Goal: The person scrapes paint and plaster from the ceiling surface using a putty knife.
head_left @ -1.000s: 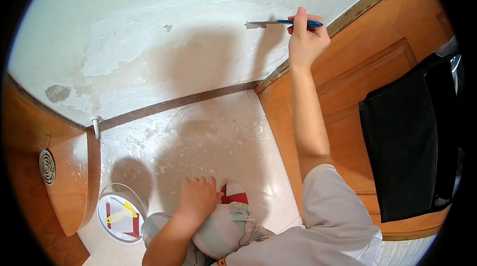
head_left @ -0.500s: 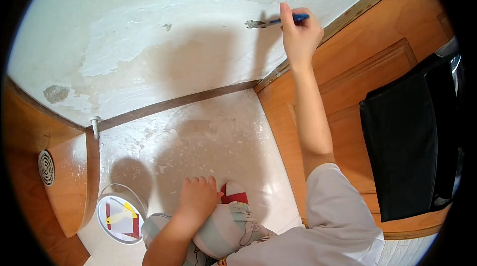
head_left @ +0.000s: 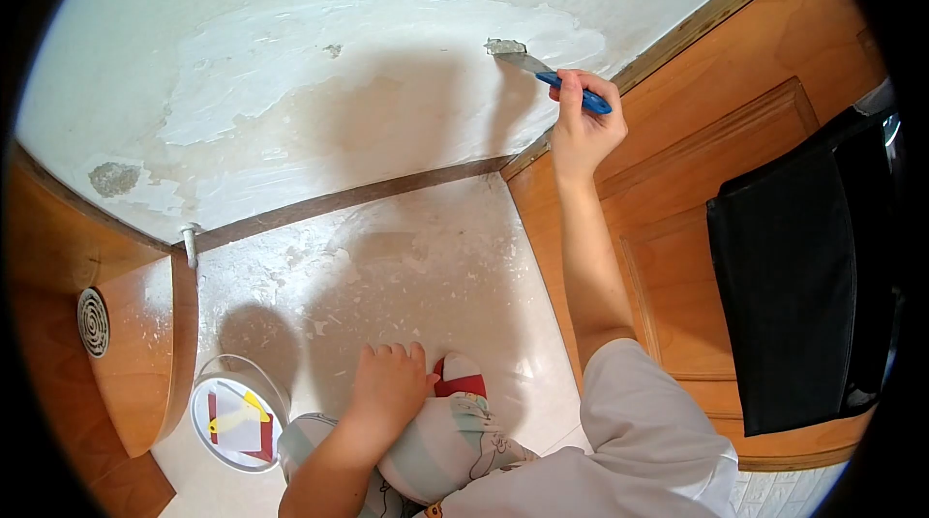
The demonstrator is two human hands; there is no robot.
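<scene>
My right hand is closed around the blue handle of a putty knife. Its metal blade meets the wall at a small grey bare patch. Around that spot the white paint is scraped and peeling, with beige showing lower down. My left hand lies over my bent knee, fingers extended and holding nothing.
Pale flakes litter the floor. At lower left stands a white bucket with a yellow tool on top. A wooden door with a black bag is at right; a wooden cabinet is at left.
My right hand has moved down and turned the putty knife, so the handle now slopes down to the right from the blade. My left hand stays on the knee.
</scene>
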